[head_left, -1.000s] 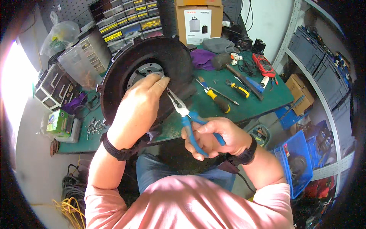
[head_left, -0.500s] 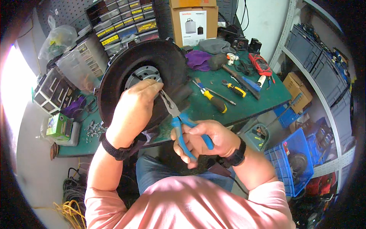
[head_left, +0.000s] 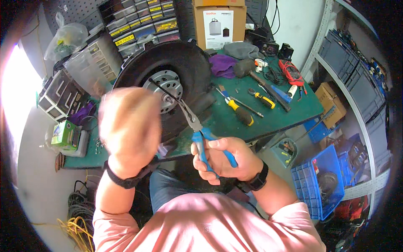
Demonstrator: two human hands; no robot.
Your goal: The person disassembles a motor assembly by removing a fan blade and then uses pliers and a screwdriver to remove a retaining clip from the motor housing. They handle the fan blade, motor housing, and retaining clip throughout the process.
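Note:
My right hand [head_left: 228, 157] is closed around the blue handles of a pair of long-nose pliers [head_left: 194, 123]. The plier jaws meet the end of a thin dark rod [head_left: 161, 87], which slants across a silver hub [head_left: 168, 78] with holes in it. This hub sits in the middle of a large black round part [head_left: 196, 63], which stands tilted on the green workbench [head_left: 277, 113]. My left hand [head_left: 132, 126] is smeared by motion in front of the black part's near left side, apart from the rod. Its fingers cannot be made out.
A yellow-and-black screwdriver [head_left: 240, 112], small yellow-handled pliers [head_left: 264, 100] and a hammer [head_left: 270, 90] lie to the right. Behind them are a purple cloth [head_left: 222, 66] and a red meter [head_left: 290, 73]. A cardboard box [head_left: 240, 27] and drawer cabinet [head_left: 142, 19] stand at the back.
My left hand has come away from the hub, moving left and nearer to me, which uncovers the dark rod. The pliers stay in my right hand, slightly shifted in view.

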